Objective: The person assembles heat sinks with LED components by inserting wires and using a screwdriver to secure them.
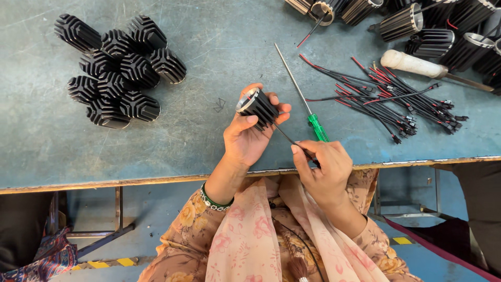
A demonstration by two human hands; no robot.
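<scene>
left hand (245, 137) fingers wrapped round black finned heat sink (257, 106); right hand (322, 165) fingertips pinching its thin wire (285, 136).

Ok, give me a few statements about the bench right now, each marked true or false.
1. The left hand holds a black finned cylinder. True.
2. The right hand is empty. False: it pinches a thin wire that runs to the cylinder.
3. The green-handled screwdriver lies on the table. True.
4. The pile of finned cylinders sits to the person's right. False: it lies to the left, and the bundle of red and black wires lies to the right.
5. The white-handled tool is in a hand. False: it lies on the table above the wires.
</scene>
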